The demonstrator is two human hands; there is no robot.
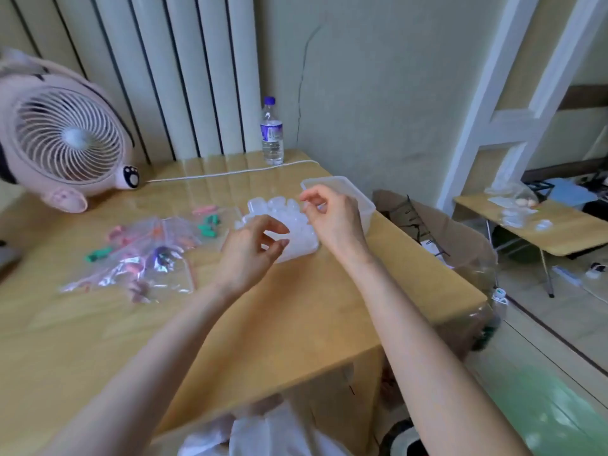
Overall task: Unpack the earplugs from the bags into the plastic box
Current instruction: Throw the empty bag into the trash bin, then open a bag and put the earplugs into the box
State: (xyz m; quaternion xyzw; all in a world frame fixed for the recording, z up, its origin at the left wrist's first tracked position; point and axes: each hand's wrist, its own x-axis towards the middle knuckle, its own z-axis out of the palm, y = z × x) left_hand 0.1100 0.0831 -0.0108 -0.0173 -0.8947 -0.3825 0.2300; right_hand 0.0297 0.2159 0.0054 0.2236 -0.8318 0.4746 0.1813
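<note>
- Both hands are over the far right part of the table (263,327). The left hand (253,250) has its fingers curled, thumb close to the fingertips. The right hand (330,222) is drawn narrow, thumb and forefinger nearly meeting.
- Cannot tell whether either hand holds anything. A clear bag between them would hardly show against the pale translucent heap (296,246) below.
- The plastic box (358,196) is at the table's right edge, just behind the right hand. The bags (154,258) lie overlapped, left of the left hand.
- Step in hand, as I judge it: opening a bag.
- To do it well, pinch each lip of the seal, pull the lips straight apart and tip the mouth over the box. The box is near the edge, so spilled earplugs could roll off toward the cardboard carton (427,232).
- Counts:
  - Hands: two.
  - Plastic box: one.
  - Bags: at least four; the overlaps prevent a firm count.
  - Earplugs (209,225) seen through the bags: three green clusters, one purple, several pink; blur prevents a count of single plugs.
  - Fan (62,139): one.
  - Water bottle (272,133): one.
</note>
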